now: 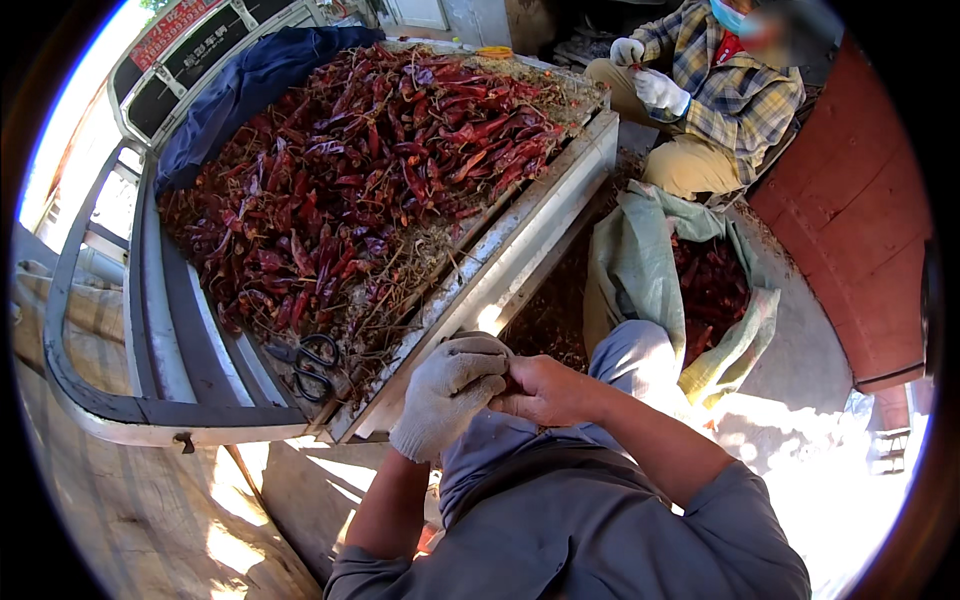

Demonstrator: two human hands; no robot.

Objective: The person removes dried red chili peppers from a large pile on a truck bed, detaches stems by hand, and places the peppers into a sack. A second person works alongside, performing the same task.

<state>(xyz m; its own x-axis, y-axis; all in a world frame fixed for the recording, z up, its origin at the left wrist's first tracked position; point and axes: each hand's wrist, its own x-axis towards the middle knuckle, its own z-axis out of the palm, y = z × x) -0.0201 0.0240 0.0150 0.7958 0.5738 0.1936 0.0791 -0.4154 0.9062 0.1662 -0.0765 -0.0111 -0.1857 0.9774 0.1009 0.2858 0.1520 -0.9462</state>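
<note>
My left hand, in a pale knitted work glove, and my bare right hand meet in front of my lap. Their fingers touch; whatever may lie between them is hidden. Just beyond them, a large heap of dried red chili peppers with stems covers the bed of a small truck. Black-handled scissors lie on the bed's near corner, left of my gloved hand. To the right of my knee stands an open green woven sack with red chili peppers inside.
The truck bed's metal side edge runs just past my hands, and a tubular metal rail curves at the left. Dark blue cloth lies along the heap. A seated co-worker in white gloves is beyond the sack, near a red metal panel.
</note>
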